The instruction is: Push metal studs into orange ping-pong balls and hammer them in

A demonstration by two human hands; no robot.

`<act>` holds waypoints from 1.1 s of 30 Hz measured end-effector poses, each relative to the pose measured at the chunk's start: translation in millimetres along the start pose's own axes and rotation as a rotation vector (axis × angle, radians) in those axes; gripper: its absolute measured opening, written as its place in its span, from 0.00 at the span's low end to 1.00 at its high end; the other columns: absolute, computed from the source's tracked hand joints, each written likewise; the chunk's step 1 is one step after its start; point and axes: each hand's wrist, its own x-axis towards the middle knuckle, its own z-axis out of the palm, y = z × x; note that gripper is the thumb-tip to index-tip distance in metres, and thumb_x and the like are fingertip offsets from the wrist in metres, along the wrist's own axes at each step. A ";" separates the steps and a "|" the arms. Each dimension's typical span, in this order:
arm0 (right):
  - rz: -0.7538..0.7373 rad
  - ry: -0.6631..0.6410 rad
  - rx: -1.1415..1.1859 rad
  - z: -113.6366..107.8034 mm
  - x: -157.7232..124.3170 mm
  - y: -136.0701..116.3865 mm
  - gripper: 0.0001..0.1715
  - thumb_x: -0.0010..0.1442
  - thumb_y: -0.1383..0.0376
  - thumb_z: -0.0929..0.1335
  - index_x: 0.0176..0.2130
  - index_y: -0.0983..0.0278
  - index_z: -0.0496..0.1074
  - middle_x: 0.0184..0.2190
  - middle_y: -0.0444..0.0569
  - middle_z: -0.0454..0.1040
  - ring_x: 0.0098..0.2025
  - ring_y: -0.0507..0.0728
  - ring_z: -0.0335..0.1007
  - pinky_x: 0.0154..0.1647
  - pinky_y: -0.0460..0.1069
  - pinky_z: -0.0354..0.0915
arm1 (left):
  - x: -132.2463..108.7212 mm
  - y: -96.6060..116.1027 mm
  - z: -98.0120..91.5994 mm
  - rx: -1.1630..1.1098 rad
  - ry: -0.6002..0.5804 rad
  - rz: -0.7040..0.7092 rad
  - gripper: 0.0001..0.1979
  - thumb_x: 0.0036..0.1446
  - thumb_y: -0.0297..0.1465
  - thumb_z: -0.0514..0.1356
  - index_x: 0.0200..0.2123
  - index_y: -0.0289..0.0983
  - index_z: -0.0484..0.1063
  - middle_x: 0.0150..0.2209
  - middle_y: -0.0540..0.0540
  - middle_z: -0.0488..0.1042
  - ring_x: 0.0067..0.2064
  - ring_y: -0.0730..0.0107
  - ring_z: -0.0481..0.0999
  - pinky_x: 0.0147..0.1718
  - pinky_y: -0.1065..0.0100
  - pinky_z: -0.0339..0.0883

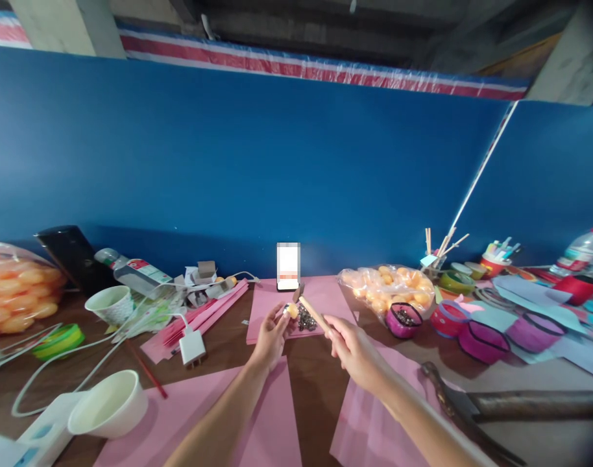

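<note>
My left hand [271, 332] is closed around a small yellow-orange ball [291, 311] with pale and dark patches, held up in the fingertips. In my right hand [349, 344] is a small hammer [314, 313] with a light wooden handle; its dark head lies close beside the ball, and I cannot tell whether they touch. Just behind and between the hands, a heap of small dark shiny pieces [306, 319] lies on a pink sheet [330, 298]. A phone [288, 267] leans upright against the blue wall, its screen blurred out.
A clear bag of orange balls [391, 288] and a purple tub [403, 320] of dark bits stand right. An axe-like tool [530, 405] lies front right. Left are a white bowl [109, 405], a charger [192, 347], cables and a paper cup [109, 305].
</note>
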 end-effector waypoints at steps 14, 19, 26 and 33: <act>-0.056 0.008 -0.092 5.0 -4.3 -5.3 0.17 0.63 0.66 0.54 0.48 0.61 0.63 0.28 0.45 0.67 0.24 0.50 0.63 0.25 0.45 0.61 | 7.0 -9.4 -7.9 0.150 0.012 0.055 0.26 0.40 0.30 0.67 0.46 0.34 0.69 0.38 0.43 0.75 0.38 0.68 0.74 0.40 0.66 0.66; -0.070 -0.027 -0.124 7.9 -4.6 -2.6 0.17 0.63 0.67 0.54 0.48 0.62 0.64 0.29 0.47 0.68 0.25 0.51 0.64 0.26 0.45 0.61 | 8.5 -12.2 -10.3 0.143 -0.015 0.072 0.25 0.40 0.31 0.66 0.45 0.35 0.70 0.37 0.44 0.75 0.36 0.69 0.74 0.39 0.65 0.67; -0.068 -0.029 -0.137 5.4 -3.6 -4.7 0.16 0.62 0.67 0.55 0.46 0.62 0.65 0.28 0.46 0.68 0.24 0.50 0.63 0.24 0.44 0.61 | 6.4 -9.6 -7.7 0.104 -0.010 0.050 0.26 0.39 0.29 0.67 0.46 0.36 0.70 0.39 0.44 0.75 0.34 0.71 0.74 0.38 0.67 0.67; 0.001 -0.020 -0.037 -1.4 -2.4 -7.5 0.16 0.63 0.65 0.54 0.46 0.62 0.64 0.24 0.43 0.66 0.19 0.48 0.60 0.20 0.43 0.59 | 4.2 -5.0 -4.3 0.097 0.015 0.033 0.28 0.39 0.28 0.67 0.47 0.34 0.68 0.37 0.44 0.75 0.38 0.69 0.74 0.40 0.67 0.66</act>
